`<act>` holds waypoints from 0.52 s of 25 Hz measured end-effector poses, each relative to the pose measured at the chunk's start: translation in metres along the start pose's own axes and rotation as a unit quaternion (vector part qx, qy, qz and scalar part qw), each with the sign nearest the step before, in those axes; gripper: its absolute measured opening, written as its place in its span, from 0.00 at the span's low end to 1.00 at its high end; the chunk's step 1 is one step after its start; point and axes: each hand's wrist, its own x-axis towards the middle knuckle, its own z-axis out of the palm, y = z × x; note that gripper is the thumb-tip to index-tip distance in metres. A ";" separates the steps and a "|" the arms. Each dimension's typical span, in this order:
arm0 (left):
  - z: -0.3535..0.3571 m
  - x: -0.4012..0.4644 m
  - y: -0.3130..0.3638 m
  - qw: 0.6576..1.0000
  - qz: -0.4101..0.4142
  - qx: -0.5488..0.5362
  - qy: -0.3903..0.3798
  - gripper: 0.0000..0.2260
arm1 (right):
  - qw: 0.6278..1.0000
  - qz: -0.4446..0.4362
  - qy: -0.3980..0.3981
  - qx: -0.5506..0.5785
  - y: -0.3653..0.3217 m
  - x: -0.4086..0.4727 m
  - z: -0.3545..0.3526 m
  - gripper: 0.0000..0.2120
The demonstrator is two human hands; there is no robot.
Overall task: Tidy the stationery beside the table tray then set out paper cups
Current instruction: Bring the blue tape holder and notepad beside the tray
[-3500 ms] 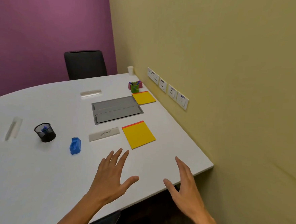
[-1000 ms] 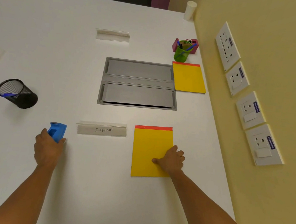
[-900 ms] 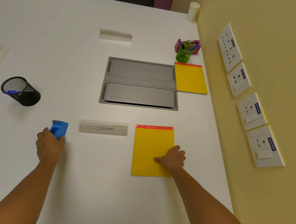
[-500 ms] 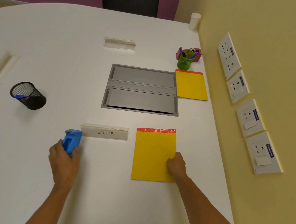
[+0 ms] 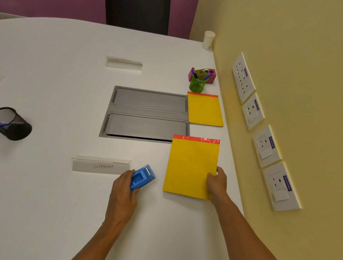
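The blue dispenser (image 5: 142,177) is gripped in the left hand (image 5: 123,189), fingers curled round its near end, just right of the name card (image 5: 101,166). At three o'clock from it, the near pad (image 5: 191,165) is pinched at its right edge by the right hand (image 5: 216,183), its top corner overlapping the tray (image 5: 147,115). One paper cup (image 5: 208,39) is seen at the surface's (image 5: 48,80) far corner.

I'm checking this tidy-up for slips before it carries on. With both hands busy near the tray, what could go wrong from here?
1. The right hand pinches only the right edge of the near yellow pad, whose top corner already overlaps the table tray; a further push could ride it over the recess.
2. The left hand holds the blue tape dispenser close to the ELEPHANT name card; sliding it left could knock the card askew.
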 end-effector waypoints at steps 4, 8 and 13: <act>0.023 0.033 0.021 0.998 0.036 -0.002 -0.058 0.26 | 0.999 -0.013 0.026 0.018 -0.043 0.046 -0.016 0.20; 0.047 0.072 0.036 0.990 0.084 0.044 -0.108 0.28 | 0.999 -0.015 0.036 0.024 -0.086 0.097 -0.019 0.22; 0.079 0.116 0.051 0.970 0.133 0.067 -0.189 0.29 | 0.999 -0.028 0.032 0.018 -0.130 0.156 -0.010 0.20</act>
